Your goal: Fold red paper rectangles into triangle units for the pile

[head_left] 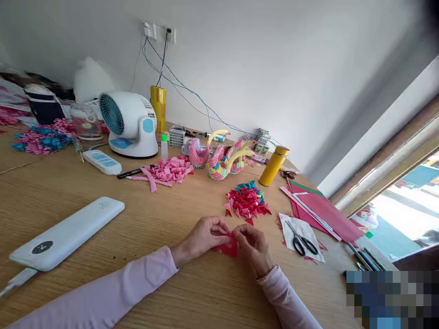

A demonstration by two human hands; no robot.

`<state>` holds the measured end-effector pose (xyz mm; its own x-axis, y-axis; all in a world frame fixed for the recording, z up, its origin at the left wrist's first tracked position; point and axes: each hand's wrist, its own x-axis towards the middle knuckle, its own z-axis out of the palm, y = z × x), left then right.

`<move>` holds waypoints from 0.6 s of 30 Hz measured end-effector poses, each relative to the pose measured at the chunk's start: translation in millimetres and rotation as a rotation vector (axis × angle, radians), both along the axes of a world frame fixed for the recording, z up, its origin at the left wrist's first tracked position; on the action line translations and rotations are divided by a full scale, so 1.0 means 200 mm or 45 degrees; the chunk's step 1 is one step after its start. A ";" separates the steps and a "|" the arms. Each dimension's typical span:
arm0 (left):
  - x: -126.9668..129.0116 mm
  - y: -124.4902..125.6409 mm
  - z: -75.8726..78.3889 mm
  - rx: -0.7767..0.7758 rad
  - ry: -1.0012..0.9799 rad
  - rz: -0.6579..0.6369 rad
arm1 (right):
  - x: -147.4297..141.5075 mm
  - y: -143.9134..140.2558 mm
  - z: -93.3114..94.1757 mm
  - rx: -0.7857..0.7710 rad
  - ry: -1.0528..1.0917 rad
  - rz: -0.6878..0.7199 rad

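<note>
Near the front edge of the wooden table [144, 219], the left hand [202, 237] and the right hand [254, 249] meet over a small red paper piece [228, 248] — both pinch it between fingertips, the left on its left edge, the right on its upper right corner, with the paper lying low against the tabletop. Pale pink sleeves [120, 288] cover both forearms. To the left, well apart from the hands, lies a white power bank [66, 233] with a cable at its near end. To the right a pair of black scissors [302, 242] rests on a sheet of white paper [291, 226], and beyond that lies a stack of red and green paper sheets [325, 208]. Just past the hands sits a heap of folded red triangles [247, 203] with a few teal ones on its far side. Farther back — a pile of pink folded pieces [168, 171], colourful paper swans [222, 157] standing together, and a yellow flask [273, 165] tilted beside them. At the far left a white desk fan [128, 123] stands behind a white power strip [102, 161], and a yellow roll [158, 103] stands upright against the wall.
</note>
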<state>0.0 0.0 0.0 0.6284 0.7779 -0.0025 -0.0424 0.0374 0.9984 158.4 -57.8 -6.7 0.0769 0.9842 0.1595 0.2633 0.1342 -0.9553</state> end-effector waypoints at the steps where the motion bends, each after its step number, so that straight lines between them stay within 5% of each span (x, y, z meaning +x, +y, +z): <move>1: 0.00 0.00 -0.01 0.005 -0.005 -0.002 | 0.00 0.00 0.00 0.005 -0.006 0.002; 9: -0.01 0.00 -0.03 0.022 -0.014 -0.047 | 0.01 -0.01 -0.01 0.030 -0.146 0.000; 18: -0.04 0.00 0.00 -0.275 -0.066 -0.199 | 0.04 0.01 -0.04 -0.049 0.191 0.051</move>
<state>-7.7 0.8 -0.6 0.7444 0.6564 -0.1227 -0.0701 0.2595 0.9632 165.9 -55.5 -15.6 0.0579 0.9921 0.1109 0.1126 0.1039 -0.9882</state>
